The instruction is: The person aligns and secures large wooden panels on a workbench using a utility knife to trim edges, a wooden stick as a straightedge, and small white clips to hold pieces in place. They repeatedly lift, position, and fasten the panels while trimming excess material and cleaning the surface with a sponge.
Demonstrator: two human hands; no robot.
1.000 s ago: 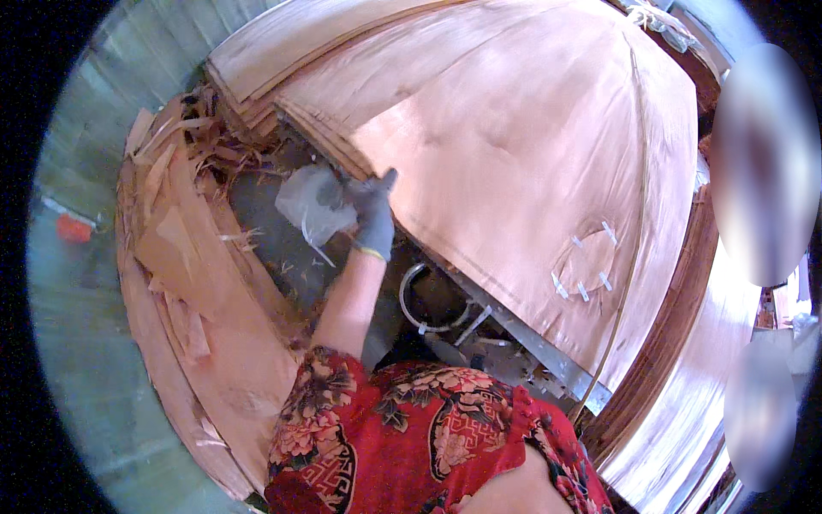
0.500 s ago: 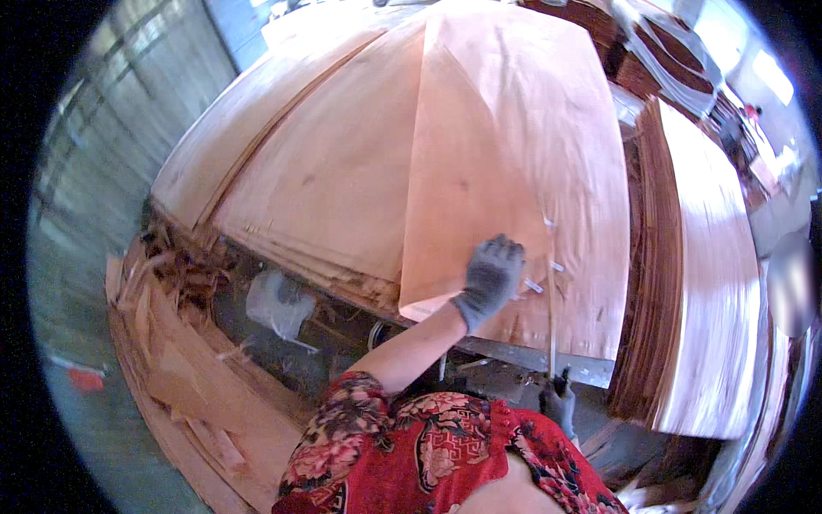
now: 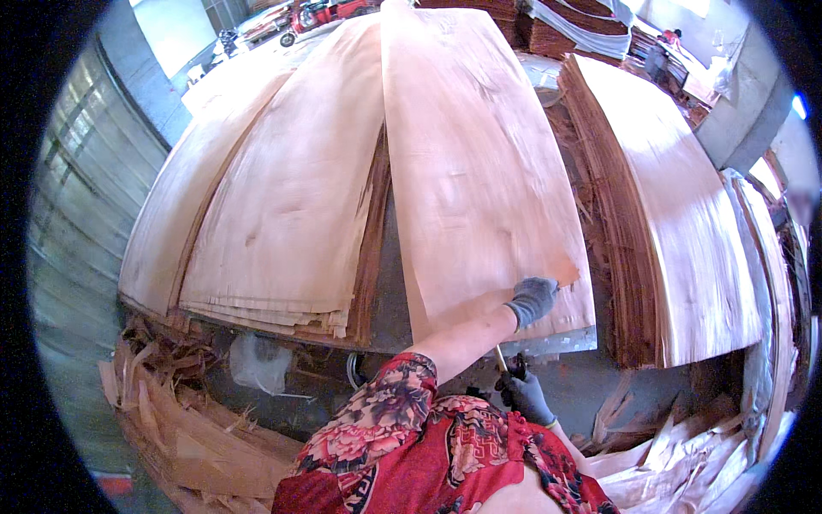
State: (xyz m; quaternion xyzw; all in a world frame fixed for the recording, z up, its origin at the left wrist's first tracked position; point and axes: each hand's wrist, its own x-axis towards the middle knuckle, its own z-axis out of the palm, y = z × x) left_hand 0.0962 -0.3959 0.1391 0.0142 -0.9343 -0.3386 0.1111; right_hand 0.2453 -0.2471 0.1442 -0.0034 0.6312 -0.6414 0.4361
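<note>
A long pale wood veneer sheet [image 3: 479, 171] lies over the bench in front of me. My left hand [image 3: 533, 301], in a grey glove, rests near its right front corner with the fingers curled. At those fingers is a small orange-brown patch, apparently a turned-over corner of the veneer. My right hand [image 3: 527, 396], in a dark glove, is lower, just off the bench's front edge. It is closed around a thin pale stick [image 3: 500, 356], whose upper part passes out of sight behind my left forearm.
Left of the sheet, across a dark gap, lies a veneer stack [image 3: 282, 206] with ragged edges. Another tall stack [image 3: 685, 206] stands at the right. Veneer scraps [image 3: 205, 437] and a plastic bag [image 3: 259, 361] lie below the bench. A red vehicle [image 3: 330, 12] is far back.
My left hand has moved right and slightly nearer, and the veneer sheet has come off the left stack, now lying flatter over the right side. The view has shifted too.
</note>
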